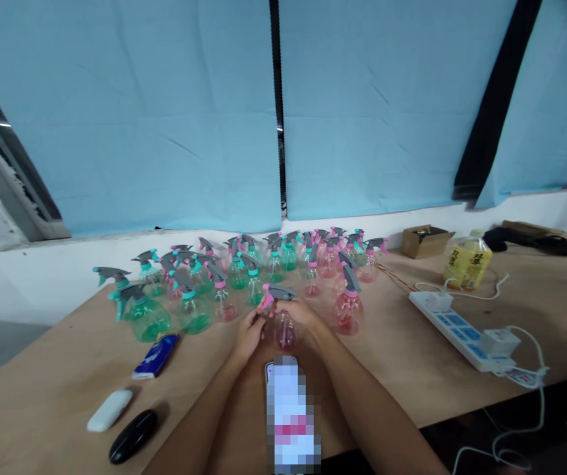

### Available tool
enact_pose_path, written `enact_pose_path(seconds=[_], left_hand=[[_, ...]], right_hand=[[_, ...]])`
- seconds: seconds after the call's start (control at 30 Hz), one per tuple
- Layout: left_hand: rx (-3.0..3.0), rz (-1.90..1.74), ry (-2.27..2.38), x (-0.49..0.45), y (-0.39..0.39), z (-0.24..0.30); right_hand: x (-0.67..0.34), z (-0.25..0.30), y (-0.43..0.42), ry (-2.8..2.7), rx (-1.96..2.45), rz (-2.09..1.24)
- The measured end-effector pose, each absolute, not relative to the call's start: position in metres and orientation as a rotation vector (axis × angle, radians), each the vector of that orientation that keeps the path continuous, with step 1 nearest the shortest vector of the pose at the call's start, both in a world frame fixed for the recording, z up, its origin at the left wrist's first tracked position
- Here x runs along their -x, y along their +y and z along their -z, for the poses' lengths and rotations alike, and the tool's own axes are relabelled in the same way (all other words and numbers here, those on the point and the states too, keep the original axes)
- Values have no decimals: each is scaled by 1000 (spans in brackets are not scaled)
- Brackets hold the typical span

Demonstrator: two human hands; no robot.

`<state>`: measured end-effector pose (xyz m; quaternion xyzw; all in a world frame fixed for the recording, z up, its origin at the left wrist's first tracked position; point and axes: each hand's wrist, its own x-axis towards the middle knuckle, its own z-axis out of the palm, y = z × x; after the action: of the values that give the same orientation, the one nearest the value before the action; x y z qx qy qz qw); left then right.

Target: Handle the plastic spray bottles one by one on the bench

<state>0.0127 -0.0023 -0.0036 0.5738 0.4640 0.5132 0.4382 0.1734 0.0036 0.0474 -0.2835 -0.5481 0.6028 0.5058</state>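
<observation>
In the middle of the table, a clear pinkish spray bottle (286, 333) with a grey and pink spray head stands upright between my hands. My right hand (299, 311) is closed around its neck, just under the grey head. On the other side my left hand (250, 331) has its fingers curled together at the pink trigger; the fingertips are small and partly hidden. A phone (291, 409) with a lit, blurred-out screen lies right in front of the bottle, between my forearms. Closest on the right is another pink spray bottle (347, 313).
Behind my hands several green and pink spray bottles (194, 311) stand in loose rows. At left lie a blue packet (156, 356), a white case (110, 410) and a black case (133, 437). A power strip (454, 330), yellow-labelled bottle (466, 262) and cardboard box (424, 242) are at right.
</observation>
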Motion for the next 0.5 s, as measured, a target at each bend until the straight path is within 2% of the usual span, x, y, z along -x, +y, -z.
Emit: enact_pose_path(seconds=[0.23,0.5], left_hand=[[-1440,-1291,1116,-14,-5,1],[-1426,-1278,1120,-13,-4,1]], right_hand=[[-173,-51,3,-1416,568,-1328],[-172,-47,6,-1372,699,-1289]])
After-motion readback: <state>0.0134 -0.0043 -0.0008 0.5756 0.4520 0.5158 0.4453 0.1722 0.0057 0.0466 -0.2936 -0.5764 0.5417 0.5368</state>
